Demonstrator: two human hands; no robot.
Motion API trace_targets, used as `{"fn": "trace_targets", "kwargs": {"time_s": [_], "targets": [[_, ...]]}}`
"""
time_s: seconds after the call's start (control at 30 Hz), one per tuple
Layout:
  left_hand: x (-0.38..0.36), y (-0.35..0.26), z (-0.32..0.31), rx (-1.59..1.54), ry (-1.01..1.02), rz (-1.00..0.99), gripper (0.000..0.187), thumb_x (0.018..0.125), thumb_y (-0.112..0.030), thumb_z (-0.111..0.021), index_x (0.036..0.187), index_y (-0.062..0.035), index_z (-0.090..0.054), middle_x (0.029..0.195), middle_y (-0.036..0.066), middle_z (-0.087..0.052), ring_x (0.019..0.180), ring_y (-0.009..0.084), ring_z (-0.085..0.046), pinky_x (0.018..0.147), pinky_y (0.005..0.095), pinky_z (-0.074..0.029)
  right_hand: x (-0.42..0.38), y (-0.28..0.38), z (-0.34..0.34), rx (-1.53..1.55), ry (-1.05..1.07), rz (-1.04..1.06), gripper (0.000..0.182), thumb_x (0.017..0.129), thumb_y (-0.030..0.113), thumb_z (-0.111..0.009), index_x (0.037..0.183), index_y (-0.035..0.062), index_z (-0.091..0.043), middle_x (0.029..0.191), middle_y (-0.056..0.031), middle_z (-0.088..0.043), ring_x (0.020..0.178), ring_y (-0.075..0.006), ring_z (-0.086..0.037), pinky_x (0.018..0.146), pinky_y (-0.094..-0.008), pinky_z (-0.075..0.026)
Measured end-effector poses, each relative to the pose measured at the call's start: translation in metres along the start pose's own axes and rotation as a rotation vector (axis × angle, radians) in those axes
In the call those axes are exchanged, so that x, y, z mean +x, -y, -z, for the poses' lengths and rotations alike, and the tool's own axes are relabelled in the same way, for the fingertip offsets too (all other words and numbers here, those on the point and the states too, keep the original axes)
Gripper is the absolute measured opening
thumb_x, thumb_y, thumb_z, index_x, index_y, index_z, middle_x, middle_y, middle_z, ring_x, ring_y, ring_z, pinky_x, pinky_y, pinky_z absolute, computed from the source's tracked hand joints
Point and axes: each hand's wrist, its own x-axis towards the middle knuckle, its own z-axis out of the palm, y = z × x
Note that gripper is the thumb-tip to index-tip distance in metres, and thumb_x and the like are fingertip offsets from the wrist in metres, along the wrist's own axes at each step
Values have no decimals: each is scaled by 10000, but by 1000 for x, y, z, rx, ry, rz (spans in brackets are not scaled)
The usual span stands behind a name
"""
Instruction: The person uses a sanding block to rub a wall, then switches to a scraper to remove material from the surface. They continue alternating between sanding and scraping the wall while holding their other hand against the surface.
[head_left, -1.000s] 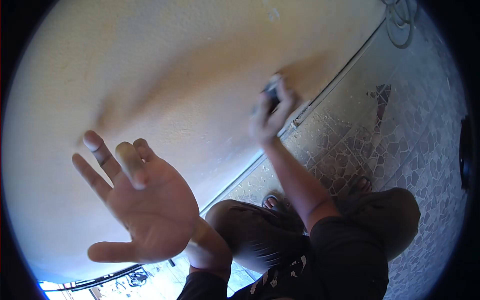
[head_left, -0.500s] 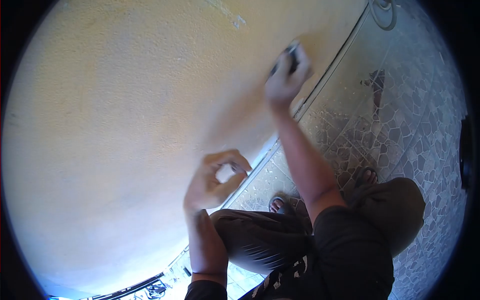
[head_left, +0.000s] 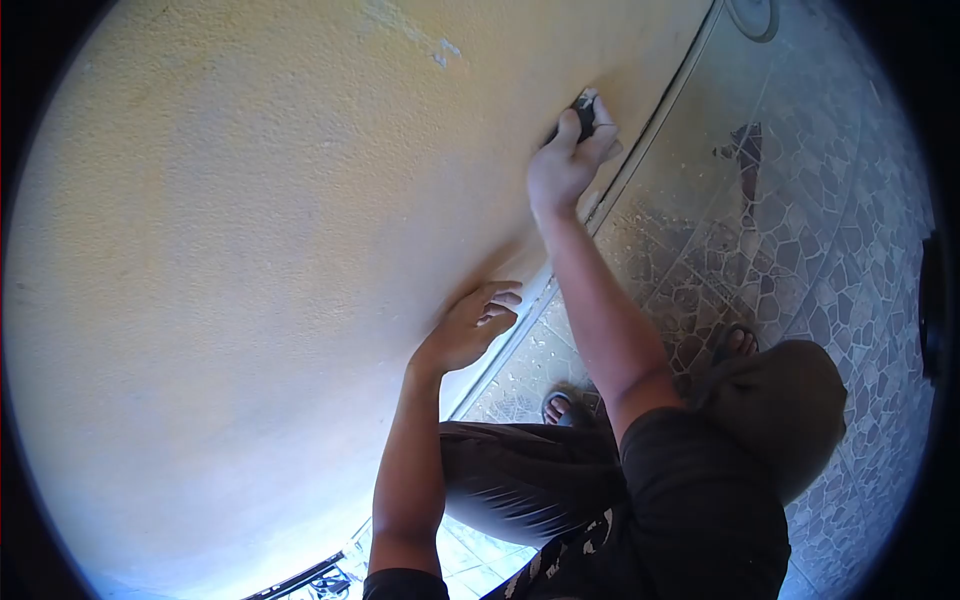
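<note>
My right hand, pale with dust, is closed round a small dark block with a whitish patch at its tip. It is at the yellowish plastered wall, close to the wall's lower edge; whether the block is flat against it is hidden by the fingers. Lower along the same wall is my left hand. Its fingers are loosely bent and apart, with nothing visible in them, and its back is near or against the wall surface.
A tiled floor with a stone pattern meets the wall along a dark seam. Pale crumbs and dust lie beside it. My bent knee and sandalled foot are close to the wall. A coiled hose is at the top.
My left hand has moved up and right along the wall, and its ring of thumb and finger has loosened. The right hand stays in nearly the same place with the block. The view has shifted slightly.
</note>
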Motion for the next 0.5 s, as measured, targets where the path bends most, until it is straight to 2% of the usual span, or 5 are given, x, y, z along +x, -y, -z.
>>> {"fn": "trace_targets", "kwargs": {"time_s": [0.17,0.27,0.37,0.43,0.5], "targets": [[-2,4,10,107,174,14,431,959,-212,-619,1310,33,-562,1166,173,-668,1124,249,-618,1003,374,-471,-103,-32,32,-244,237,610,385,963,159,-526,1300,-19,-467,1090,-258,-479,924,-364,-476,925,-556,-356],[-9,-23,5,573,314,241,376,959,-240,-625,1217,32,-637,1121,186,-690,1069,262,-653,972,382,-494,-117,-79,52,-249,296,560,446,937,191,-576,1298,-44,-460,1045,-254,-528,889,-364,-480,908,-553,-359],[-13,-42,-13,390,-396,-257,337,837,-188,-755,1100,12,-691,1081,187,-701,1015,292,-674,924,391,-526,-42,-52,27,-142,131,486,397,955,181,-569,1257,-58,-471,1077,-275,-497,940,-350,-464,881,-516,-372],[-16,-55,-9,698,-831,-726,319,798,-157,-787,1080,-30,-706,1117,157,-691,1093,311,-641,968,456,-492,-12,-37,13,-114,10,453,376,964,170,-561,1242,-67,-472,1061,-271,-489,942,-343,-456,867,-490,-376],[-35,-65,-3,988,-1227,-807,333,816,-52,-747,1143,-69,-688,1233,148,-633,1274,354,-515,1113,565,-341,-7,-31,5,-310,-51,363,262,1007,132,-516,1177,-54,-445,1065,-199,-467,928,-244,-477,845,-369,-430]]}}
